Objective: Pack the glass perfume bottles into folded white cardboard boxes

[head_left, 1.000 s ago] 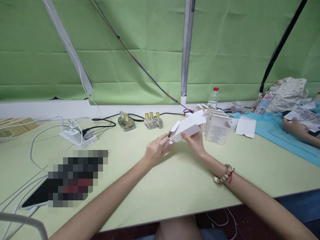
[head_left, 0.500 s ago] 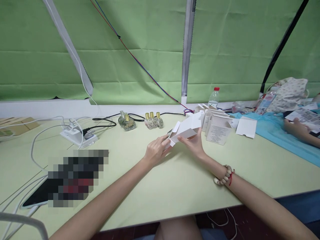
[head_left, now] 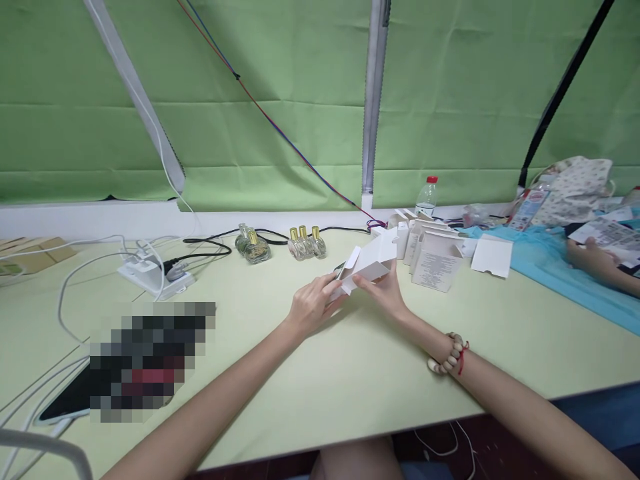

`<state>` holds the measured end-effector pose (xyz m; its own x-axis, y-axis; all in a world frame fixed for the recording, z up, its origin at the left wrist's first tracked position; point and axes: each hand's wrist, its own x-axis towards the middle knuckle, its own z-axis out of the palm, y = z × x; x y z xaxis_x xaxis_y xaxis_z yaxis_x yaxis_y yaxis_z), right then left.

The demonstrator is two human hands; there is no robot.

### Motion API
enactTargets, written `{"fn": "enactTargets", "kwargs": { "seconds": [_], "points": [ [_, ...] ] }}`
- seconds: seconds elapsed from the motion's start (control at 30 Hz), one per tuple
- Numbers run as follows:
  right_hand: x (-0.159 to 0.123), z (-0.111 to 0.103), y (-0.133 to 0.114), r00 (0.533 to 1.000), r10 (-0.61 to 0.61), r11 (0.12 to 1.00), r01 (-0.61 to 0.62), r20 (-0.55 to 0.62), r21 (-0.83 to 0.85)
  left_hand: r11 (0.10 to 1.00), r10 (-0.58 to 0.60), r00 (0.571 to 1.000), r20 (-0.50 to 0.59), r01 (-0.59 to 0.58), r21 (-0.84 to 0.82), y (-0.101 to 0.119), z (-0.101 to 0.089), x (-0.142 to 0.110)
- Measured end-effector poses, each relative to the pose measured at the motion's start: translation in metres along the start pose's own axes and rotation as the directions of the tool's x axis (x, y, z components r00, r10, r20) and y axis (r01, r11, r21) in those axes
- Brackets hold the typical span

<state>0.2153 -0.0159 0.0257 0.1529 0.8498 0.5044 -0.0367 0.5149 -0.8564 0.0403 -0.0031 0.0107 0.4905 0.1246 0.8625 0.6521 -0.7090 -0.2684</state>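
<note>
the fingers of the right hand (head_left: 389,293) clasp the white box (head_left: 376,256) above the tabletop (head_left: 330,387), tilted, probably so its flapped end meets the left hand (head_left: 310,303), whose fingers pinch a mostly hidden item (head_left: 339,269).

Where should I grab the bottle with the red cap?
Probably by its neck, just under the red cap, reaching down from above: the bottle stands upright, and the white boxes in front hide its lower part.
</note>
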Motion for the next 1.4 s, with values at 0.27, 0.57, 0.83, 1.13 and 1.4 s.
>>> {"fn": "enactTargets", "kwargs": {
  "seconds": [0.27, 0.57, 0.83, 1.13, 1.4],
  "points": [
    [0.000, 0.001, 0.003, 0.994, -0.062, 0.998, 0.059, 0.092, 0.031, 0.985, -0.143, 0.989, 0.040, 0.146, -0.094, -0.001, 0.002, -0.007],
    [0.005, -0.005, -0.003, 0.960, -0.244, 0.952, 0.264, 0.136, -0.153, 0.636, -0.432, 0.831, 0.349, 0.556, -0.535, 0.000, 0.001, -0.010],
    [0.012, -0.015, -0.008, 0.923, -0.320, 0.902, 0.366, 0.214, -0.230, 0.723, -0.318, 0.859, 0.402, 0.493, -0.483, -0.002, 0.003, -0.015],
    [0.009, -0.014, -0.012, 0.911, -0.363, 0.878, 0.405, 0.196, -0.256, 0.770, -0.344, 0.854, 0.389, 0.494, -0.403, -0.001, 0.002, -0.010],
    [0.009, -0.013, -0.009, 0.898, -0.406, 0.853, 0.439, 0.168, -0.283, 0.744, -0.406, 0.816, 0.412, 0.557, -0.370, -0.001, 0.000, -0.007]
  ]
}}
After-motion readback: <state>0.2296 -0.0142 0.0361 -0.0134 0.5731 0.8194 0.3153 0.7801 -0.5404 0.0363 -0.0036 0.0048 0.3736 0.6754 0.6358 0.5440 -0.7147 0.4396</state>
